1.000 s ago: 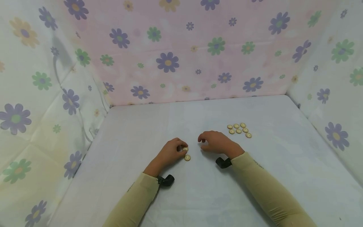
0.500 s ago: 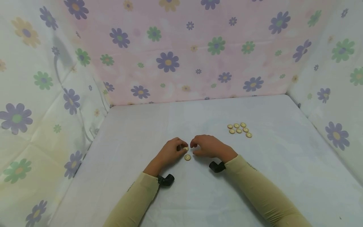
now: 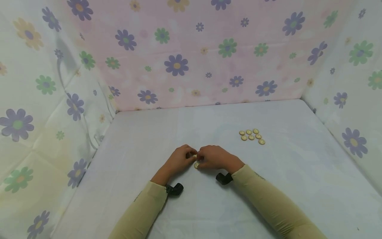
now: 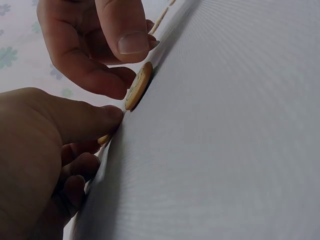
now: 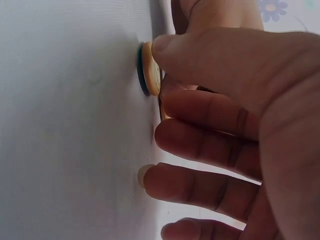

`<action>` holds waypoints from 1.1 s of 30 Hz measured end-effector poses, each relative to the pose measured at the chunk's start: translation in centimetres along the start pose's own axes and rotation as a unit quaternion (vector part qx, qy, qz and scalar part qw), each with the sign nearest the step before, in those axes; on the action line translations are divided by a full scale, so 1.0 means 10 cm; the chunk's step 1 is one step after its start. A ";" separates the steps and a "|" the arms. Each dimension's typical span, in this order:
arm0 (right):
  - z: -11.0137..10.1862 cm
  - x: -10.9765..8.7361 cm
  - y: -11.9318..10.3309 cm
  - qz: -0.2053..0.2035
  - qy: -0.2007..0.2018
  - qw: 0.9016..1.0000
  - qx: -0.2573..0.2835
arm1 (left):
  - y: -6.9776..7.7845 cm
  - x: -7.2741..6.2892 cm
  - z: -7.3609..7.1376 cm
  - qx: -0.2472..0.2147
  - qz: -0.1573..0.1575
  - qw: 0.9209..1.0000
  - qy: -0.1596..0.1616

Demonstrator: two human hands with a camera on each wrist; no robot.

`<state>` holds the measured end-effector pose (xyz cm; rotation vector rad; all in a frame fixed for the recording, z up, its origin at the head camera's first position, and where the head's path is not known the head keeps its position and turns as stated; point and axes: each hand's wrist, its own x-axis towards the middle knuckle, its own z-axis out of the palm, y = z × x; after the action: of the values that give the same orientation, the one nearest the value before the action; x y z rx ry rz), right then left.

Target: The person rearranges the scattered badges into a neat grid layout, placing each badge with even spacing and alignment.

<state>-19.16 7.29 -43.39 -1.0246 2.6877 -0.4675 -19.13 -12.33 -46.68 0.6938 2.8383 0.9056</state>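
Observation:
Two small round wooden discs with dark markings lie between the hands near the table's middle. My left hand (image 3: 179, 159) holds the farther disc (image 3: 195, 155) between thumb and fingers; in the left wrist view only a sliver of this held disc (image 4: 103, 139) shows past the thumb. My right hand (image 3: 215, 156) is over the pair from the right, fingertips close to the left hand's. Its thumb is at the edge of the nearer disc (image 3: 196, 165). In the right wrist view this nearer disc (image 5: 151, 70) shows under the thumb tip, and the other fingers spread loosely.
Several like wooden discs (image 3: 251, 137) lie grouped at the back right of the white table (image 3: 143, 132). Flowered cloth (image 3: 191, 86) walls the back and both sides. Black wrist cameras (image 3: 174, 189) stick out under both beige sleeves (image 3: 268, 196).
My right hand has moved left and slightly nearer, from open space to over the two discs, now partly covering them. My left hand has stayed in place on the farther disc.

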 end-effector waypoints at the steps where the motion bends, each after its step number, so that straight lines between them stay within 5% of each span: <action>1: 0.00 0.00 -0.01 0.000 0.001 1.000 -0.005 | 0.00 0.00 0.00 -0.001 -0.001 1.000 0.000; 14: 0.06 0.05 -0.06 -0.004 0.014 0.999 -0.046 | -0.02 0.03 0.02 0.010 -0.010 1.000 0.004; 33: 0.00 -0.01 -0.02 -0.001 0.004 0.999 -0.037 | -0.02 0.02 0.03 0.009 0.000 1.000 0.003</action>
<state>-18.93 7.22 -43.25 -1.0481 2.7296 -0.3758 -19.31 -12.30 -47.03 0.6941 2.8563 0.8845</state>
